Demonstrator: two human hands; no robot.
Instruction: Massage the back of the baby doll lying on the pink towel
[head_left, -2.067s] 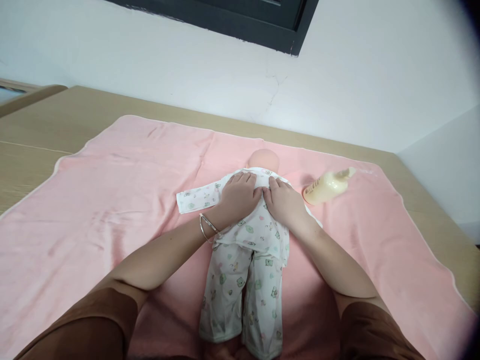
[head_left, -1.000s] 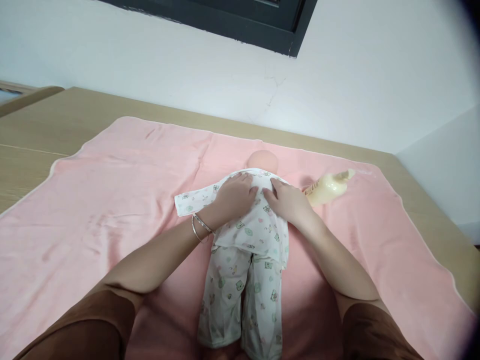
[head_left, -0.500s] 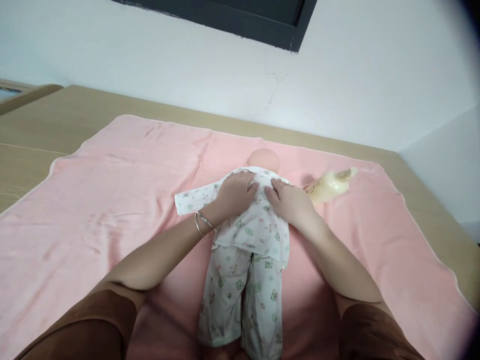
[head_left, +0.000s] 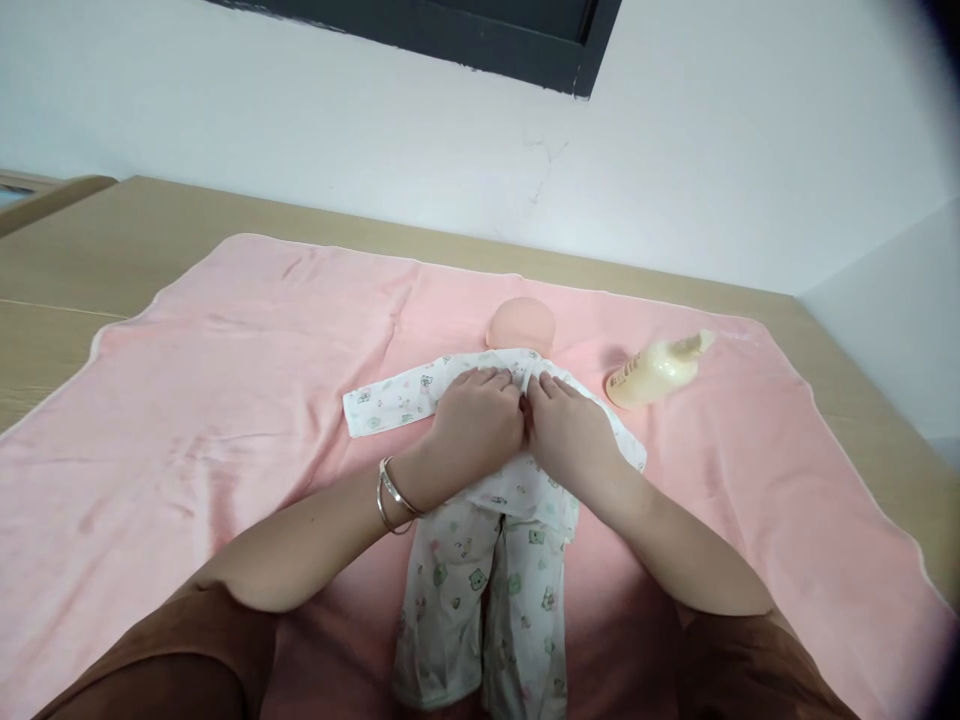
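Left hand (head_left: 480,422) and right hand (head_left: 574,430) meet on the shirt (head_left: 394,400) of the doll (head_left: 521,322) mid-frame, fingers curled, perhaps gathering cloth; I can't tell whether they grip. Next calls for evenness.

Just right of the right grip (head_left: 574,430), a pale yellow bottle (head_left: 654,375) rests on a pink blanket (head_left: 225,400) covering a wooden counter (head_left: 180,215). Well beyond the grip are a white wall (head_left: 360,130) and a dark frame (head_left: 480,45).

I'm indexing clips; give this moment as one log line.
left hand: on printed shirt | right hand: on printed shirt | doll, pale-yellow bottle: on pink blanket
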